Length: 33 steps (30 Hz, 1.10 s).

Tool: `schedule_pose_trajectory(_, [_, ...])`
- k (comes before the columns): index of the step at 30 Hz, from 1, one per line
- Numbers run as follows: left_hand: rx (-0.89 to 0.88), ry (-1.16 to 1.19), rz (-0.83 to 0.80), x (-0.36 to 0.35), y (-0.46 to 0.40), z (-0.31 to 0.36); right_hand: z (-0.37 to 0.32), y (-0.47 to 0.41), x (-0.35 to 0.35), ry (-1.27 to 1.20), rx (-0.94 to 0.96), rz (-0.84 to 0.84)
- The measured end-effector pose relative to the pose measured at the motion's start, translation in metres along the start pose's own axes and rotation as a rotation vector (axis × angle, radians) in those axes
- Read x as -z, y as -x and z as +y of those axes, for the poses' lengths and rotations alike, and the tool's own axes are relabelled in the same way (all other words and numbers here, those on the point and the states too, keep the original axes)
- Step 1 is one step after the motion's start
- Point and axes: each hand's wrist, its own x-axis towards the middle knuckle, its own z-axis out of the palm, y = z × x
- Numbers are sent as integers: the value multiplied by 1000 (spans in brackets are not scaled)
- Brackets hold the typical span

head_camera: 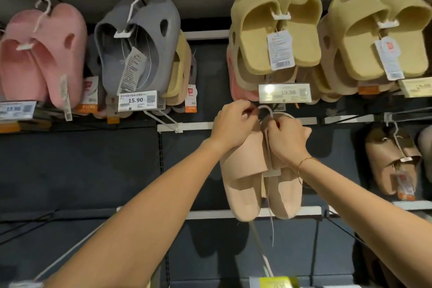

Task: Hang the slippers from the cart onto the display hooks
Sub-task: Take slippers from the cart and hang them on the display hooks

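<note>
1. The display wall (77, 170) fills our view, dark panels crossed by white rails. Its upper row is crowded and its lower rows are mostly bare. If we misjudge which hook is free, this pair joins the wrong colour group.
2. The peach slippers (243, 177) hang in the middle of the wall, below the yellow slippers (275, 30) and left of a brown pair (392, 161). They dangle toes down, so we judge a swing into the rail beneath could tip them off.
3. Our right hand (288, 139) is clenched around the upper part of the slippers and the stem of the hanger. If it lets go before the hook seats, the whole pair drops.
4. Our left hand (236, 121) pinches something by the top of the white hanger loop (265, 110). Whether that is the hook tip or the loop itself, we cannot tell. A slip there would leave the loop beside the hook, not over it.
5. The price tag (284, 92) sits just above the loop; a lifted loop could knock it askew.
6. A thin cord (271, 227) trails below the soles and could snag on the lower rail.
7. We see no cart here.
</note>
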Motion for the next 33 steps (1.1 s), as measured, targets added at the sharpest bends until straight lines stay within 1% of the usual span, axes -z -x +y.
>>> schedule_pose_trajectory(4, [-61,-18,45,-13,-5,-9,12,-5,-10,66,33,38])
schedule_pose_trajectory(6, [-70,-25,49,-19,-7,-11,15,-9,-10,61,54,32])
schedule_pose_trajectory(11, [-30,-53,54,-29,-16,-18,20,-18,-16,89,54,-22])
schedule_pose_trajectory(15, [5,-76,9,-35,-16,-25,21,-20,-26,28,11,-87])
schedule_pose_trajectory(17, [2,-68,-11,-34,-13,-26,22,-16,-28,-7,36,-53])
schedule_pose_trajectory(18, [-29,-71,-12,-34,-11,-25,23,-12,-27,-12,62,-13])
schedule_pose_trajectory(21, [-193,-127,17,-31,-4,-18,27,3,-18,-14,157,131])
schedule_pose_trajectory(24, [-322,-191,70,-29,-3,-8,29,7,-11,-7,187,206])
schedule_pose_trajectory(30, [-349,-193,121,-31,-1,11,35,3,0,-13,175,278])
schedule_pose_trajectory(33, [-310,-191,92,-33,-3,19,36,3,6,14,166,268])
